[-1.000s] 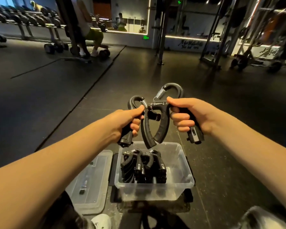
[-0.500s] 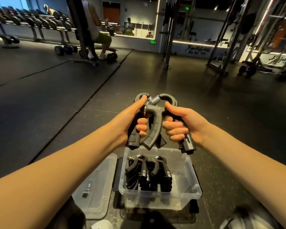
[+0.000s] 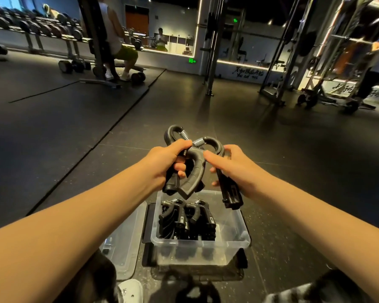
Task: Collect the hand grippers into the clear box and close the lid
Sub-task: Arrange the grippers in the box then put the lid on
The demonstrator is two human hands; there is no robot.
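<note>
**Two Grippers Held Above the Clear Box**

On my feed, the dark gym floor [image 3: 271, 149] spreads all round the clear box [image 3: 239, 240], which stands open. Its lid [image 3: 127, 241] lies flat just left of the box. Inside the box, toward its left side, black hand grippers [image 3: 186, 219] stand packed together. Above the box's far rim, the left hand [image 3: 164, 165] curls round a handle of the first gripper [image 3: 173, 133]. The right hand [image 3: 234, 169] wraps a handle of the second gripper [image 3: 230, 193]. The two grippers cross near their springs.
</note>
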